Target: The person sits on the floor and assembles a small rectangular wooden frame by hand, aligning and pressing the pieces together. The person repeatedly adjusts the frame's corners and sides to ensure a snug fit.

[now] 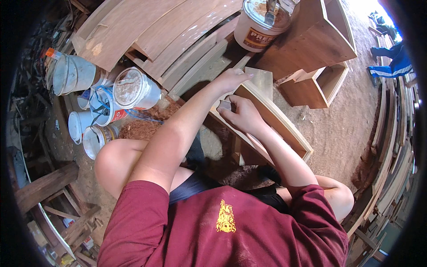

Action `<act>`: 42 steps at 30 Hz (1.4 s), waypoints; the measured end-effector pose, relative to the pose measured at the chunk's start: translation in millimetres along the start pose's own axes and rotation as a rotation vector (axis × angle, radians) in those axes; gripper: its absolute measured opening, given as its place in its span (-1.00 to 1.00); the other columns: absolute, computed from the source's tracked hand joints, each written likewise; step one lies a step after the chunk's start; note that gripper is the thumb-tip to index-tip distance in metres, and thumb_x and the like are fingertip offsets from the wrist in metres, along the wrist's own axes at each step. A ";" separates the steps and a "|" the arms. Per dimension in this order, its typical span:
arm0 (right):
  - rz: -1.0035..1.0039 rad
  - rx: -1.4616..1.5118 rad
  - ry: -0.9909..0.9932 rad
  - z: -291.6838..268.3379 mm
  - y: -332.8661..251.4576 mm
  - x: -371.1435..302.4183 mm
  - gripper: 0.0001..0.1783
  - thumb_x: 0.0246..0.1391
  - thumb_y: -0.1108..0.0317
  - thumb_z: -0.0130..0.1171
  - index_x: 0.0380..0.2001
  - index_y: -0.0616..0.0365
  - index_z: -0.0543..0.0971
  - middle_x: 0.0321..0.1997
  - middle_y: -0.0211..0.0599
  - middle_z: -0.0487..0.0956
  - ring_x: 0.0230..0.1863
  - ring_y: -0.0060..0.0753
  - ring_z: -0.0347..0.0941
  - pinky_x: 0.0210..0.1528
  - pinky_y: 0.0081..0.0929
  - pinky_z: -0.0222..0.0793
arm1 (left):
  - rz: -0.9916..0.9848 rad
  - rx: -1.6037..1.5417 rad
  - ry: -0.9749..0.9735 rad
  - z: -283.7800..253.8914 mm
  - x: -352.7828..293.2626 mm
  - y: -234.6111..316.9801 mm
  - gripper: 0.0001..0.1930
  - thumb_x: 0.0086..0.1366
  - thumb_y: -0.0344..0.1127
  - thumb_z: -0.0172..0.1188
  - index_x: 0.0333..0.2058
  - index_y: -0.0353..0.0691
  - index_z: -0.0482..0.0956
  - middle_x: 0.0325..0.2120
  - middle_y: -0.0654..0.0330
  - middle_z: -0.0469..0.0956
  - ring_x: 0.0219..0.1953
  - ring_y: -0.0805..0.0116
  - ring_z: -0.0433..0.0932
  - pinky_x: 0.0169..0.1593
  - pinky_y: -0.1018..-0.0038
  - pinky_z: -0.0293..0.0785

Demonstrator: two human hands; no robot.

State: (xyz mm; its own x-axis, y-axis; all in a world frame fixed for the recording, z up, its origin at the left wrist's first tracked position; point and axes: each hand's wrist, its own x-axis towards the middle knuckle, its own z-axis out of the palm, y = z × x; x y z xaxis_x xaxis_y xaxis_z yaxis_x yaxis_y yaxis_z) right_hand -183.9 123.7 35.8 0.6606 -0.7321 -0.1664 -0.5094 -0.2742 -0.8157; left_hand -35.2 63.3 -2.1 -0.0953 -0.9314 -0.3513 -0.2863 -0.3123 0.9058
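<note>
A long, open wooden box (293,134), like a drawer with pale edges, lies tilted in front of my lap. My left hand (232,81) is closed over its far end, the thumb reaching toward the far corner. Just nearer to me, my right hand (245,115) pinches a small flat grey-brown piece of sandpaper (225,105) against the near side of the box. My right fingers partly cover that piece. Part of the near wall is behind my right hand and forearm.
Several white buckets (131,87) stand at the left. A lidded bucket (257,27) with a brush on top is at the back. Wooden boxes (311,42) stand beyond my right hand. Curved wooden panels (147,26) lie back left; stacked planks (391,147) line the right.
</note>
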 end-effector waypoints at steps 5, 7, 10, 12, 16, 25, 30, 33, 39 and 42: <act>-0.013 -0.056 -0.009 -6.7 -5.6 -4.8 -0.63 0.10 0.14 0.30 -0.28 0.29 0.61 -0.44 0.03 0.62 -0.38 -0.03 0.58 -0.23 -0.17 0.43 | -0.016 -0.020 -0.037 -1.7 -3.7 6.0 -0.30 0.33 0.19 0.16 -0.02 -0.51 0.55 -0.04 -0.13 0.59 0.04 0.15 0.53 0.14 0.32 0.38; -0.076 -0.065 0.045 -0.8 -7.7 -0.3 -0.65 0.11 0.14 0.28 -0.28 0.28 0.62 -0.43 0.05 0.62 -0.37 0.03 0.57 -0.23 -0.14 0.43 | -0.024 -0.071 -0.042 1.6 -3.5 7.0 -0.28 0.32 0.20 0.16 0.00 -0.52 0.54 -0.03 -0.14 0.58 0.04 0.13 0.53 0.14 0.32 0.38; -0.071 -0.101 0.040 -0.5 -13.7 -0.4 -0.64 0.11 0.12 0.28 -0.29 0.27 0.62 -0.41 0.08 0.62 -0.35 0.09 0.57 -0.22 -0.11 0.42 | -0.019 -0.058 -0.038 -0.6 -1.3 -0.5 -0.27 0.32 0.21 0.15 0.01 -0.52 0.53 -0.02 -0.16 0.58 0.05 0.12 0.53 0.15 0.31 0.37; -0.037 -0.123 -0.002 -6.5 -11.5 -4.3 -0.63 0.11 0.11 0.28 -0.30 0.26 0.61 -0.42 0.07 0.62 -0.35 0.09 0.57 -0.21 -0.11 0.42 | 0.006 -0.060 -0.037 0.0 -3.3 1.8 -0.26 0.32 0.22 0.15 0.02 -0.52 0.53 -0.02 -0.16 0.58 0.05 0.11 0.53 0.15 0.31 0.37; -0.028 -0.143 -0.015 -11.0 -9.6 -5.9 -0.64 0.11 0.11 0.28 -0.32 0.25 0.61 -0.44 0.05 0.61 -0.35 0.09 0.57 -0.21 -0.10 0.42 | -0.025 0.016 -0.070 -2.7 2.5 3.0 -0.25 0.32 0.23 0.15 0.03 -0.52 0.53 -0.01 -0.16 0.58 0.06 0.12 0.52 0.16 0.32 0.37; 0.047 -0.166 -0.093 -14.2 -12.8 -6.1 -0.60 0.08 0.05 0.25 -0.29 0.22 0.64 -0.36 0.14 0.62 -0.20 0.20 0.57 -0.07 0.02 0.42 | 0.021 0.005 -0.028 -1.6 6.0 -9.5 -0.26 0.31 0.22 0.17 0.02 -0.52 0.53 -0.01 -0.16 0.57 0.06 0.14 0.52 0.15 0.30 0.38; 0.035 -0.060 -0.005 0.1 -18.6 1.8 -0.59 0.09 0.04 0.25 -0.36 0.24 0.65 -0.41 0.14 0.62 -0.25 0.20 0.58 -0.10 0.01 0.43 | -0.013 0.027 -0.039 -3.1 4.7 -3.0 -0.24 0.31 0.22 0.18 0.03 -0.55 0.52 0.00 -0.15 0.58 0.08 0.12 0.52 0.16 0.30 0.37; 0.042 -0.081 0.010 0.0 -13.3 2.4 -0.58 0.08 0.02 0.25 -0.31 0.22 0.64 -0.42 0.11 0.63 -0.26 0.20 0.59 -0.10 0.02 0.44 | -0.001 0.026 -0.030 -0.3 1.6 -2.1 -0.25 0.31 0.23 0.17 0.04 -0.51 0.53 -0.01 -0.14 0.58 0.09 0.11 0.52 0.17 0.29 0.37; 0.058 -0.167 -0.024 -7.4 0.8 -15.0 -0.61 0.07 0.01 0.25 -0.27 0.13 0.65 -0.29 0.05 0.66 -0.18 0.16 0.59 -0.07 0.01 0.45 | 0.111 0.090 0.014 1.4 7.7 -6.6 -0.40 0.35 0.11 0.19 -0.12 -0.49 0.62 -0.22 -0.02 0.67 -0.13 0.31 0.58 0.01 0.34 0.47; 0.038 -0.113 0.017 1.1 -19.3 0.0 -0.60 0.06 0.02 0.27 -0.28 0.18 0.64 -0.32 0.07 0.66 -0.21 0.16 0.59 -0.09 0.01 0.45 | 0.074 0.048 0.038 -2.0 18.4 -25.7 -0.45 0.35 0.09 0.21 -0.19 -0.46 0.63 -0.29 0.04 0.66 -0.22 0.33 0.56 -0.07 0.35 0.47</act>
State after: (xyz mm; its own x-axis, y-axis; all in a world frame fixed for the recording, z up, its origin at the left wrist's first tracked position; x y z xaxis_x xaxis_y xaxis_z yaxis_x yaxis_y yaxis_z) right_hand -173.4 129.7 51.0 0.6308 -0.7533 -0.1863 -0.5937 -0.3140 -0.7409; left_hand -27.7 53.8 -31.4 -0.0821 -0.9584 -0.2733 -0.3255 -0.2334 0.9163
